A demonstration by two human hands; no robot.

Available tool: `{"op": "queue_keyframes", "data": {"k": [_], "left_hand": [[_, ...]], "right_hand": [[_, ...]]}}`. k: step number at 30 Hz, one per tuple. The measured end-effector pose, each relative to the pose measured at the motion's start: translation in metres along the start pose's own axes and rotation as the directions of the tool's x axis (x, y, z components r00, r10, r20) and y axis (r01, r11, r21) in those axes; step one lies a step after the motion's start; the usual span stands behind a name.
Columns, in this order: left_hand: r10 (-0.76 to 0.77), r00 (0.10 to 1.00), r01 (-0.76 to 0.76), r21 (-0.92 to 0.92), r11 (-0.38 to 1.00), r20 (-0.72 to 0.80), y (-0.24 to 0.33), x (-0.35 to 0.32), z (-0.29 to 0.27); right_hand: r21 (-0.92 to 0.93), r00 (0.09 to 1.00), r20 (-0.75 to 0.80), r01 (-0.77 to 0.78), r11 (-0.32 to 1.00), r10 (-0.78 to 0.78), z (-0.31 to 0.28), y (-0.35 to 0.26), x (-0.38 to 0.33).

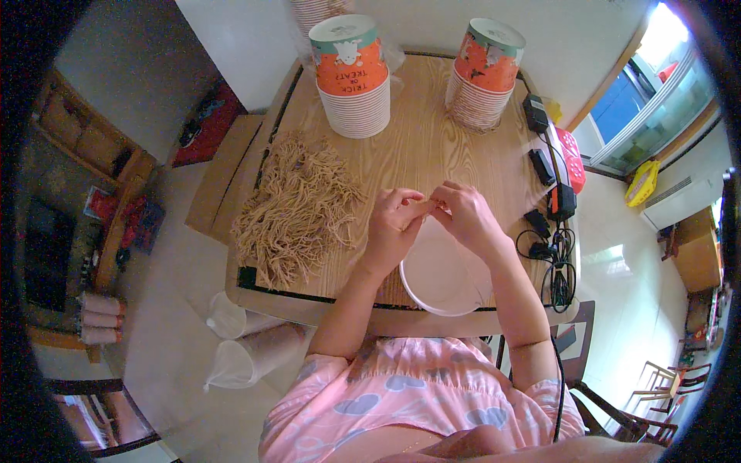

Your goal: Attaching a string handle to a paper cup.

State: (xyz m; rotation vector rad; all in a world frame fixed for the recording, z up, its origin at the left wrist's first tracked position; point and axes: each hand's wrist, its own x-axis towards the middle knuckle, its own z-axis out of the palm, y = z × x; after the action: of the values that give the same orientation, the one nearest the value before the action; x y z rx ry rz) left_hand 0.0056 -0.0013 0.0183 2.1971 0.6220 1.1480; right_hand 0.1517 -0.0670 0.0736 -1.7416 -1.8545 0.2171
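My left hand (395,225) and my right hand (469,220) meet fingertip to fingertip above the far rim of a white paper bucket (444,282). Thumbs and fingers are pinched together; whatever they pinch is too small or hidden to make out. The bucket stands near the table's front edge, its mouth facing up toward me. To the left of my left hand lies a loose heap of tan twine lengths (297,212).
Two stacks of upside-down paper buckets, a left stack (351,85) and a right stack (486,77), stand at the table's (417,154) back. Along the right edge run black adapters and a coiled cable (562,274). Bagged stacks (255,359) lie on the floor at left.
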Motion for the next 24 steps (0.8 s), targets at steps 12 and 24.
{"op": "queue_keyframes", "data": {"k": [12, 24], "left_hand": [[-0.027, 0.999, 0.022, -0.159, 0.987, -0.029, 0.002, -0.002, 0.000], [-0.325, 0.939, 0.337, -0.493, 0.802, 0.113, -0.023, -0.002, 0.001]], "right_hand": [[0.042, 0.992, 0.069, -0.109, 0.993, 0.106, -0.006, -0.006, 0.001], [0.022, 0.996, 0.004, -0.085, 0.996, 0.085, -0.004, -0.005, 0.000]]}}
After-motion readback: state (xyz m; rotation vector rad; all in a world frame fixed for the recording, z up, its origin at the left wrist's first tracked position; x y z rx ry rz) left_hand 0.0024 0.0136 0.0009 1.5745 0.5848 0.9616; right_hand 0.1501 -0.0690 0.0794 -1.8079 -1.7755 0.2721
